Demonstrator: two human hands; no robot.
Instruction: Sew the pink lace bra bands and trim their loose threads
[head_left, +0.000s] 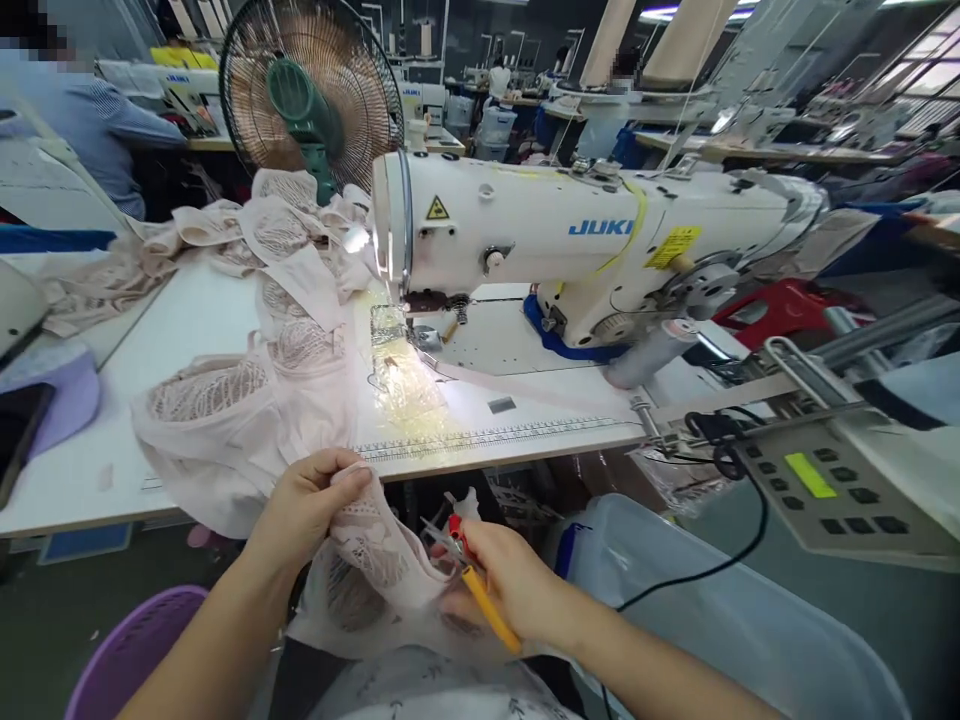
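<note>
A pale pink lace bra (382, 545) hangs over my lap below the table edge. The fingers of my left hand (307, 500) pinch its upper edge. My right hand (502, 580) is closed around small scissors (484, 600) with an orange handle and a red part; their blades point up and left at the edge of the lace. More pale pink bras (225, 400) lie in a pile on the table, just beyond my left hand. Ahead stands a white sewing machine (525, 220), its needle area lit.
A printed ruler strip (495, 437) runs along the table (195, 310) front. A clear plastic bin (720, 610) and a control panel (840, 490) are at right. A purple basket (135, 650) stands low left, a phone (19, 430) at the left edge. Behind are a fan (311, 95) and a person in blue (82, 130).
</note>
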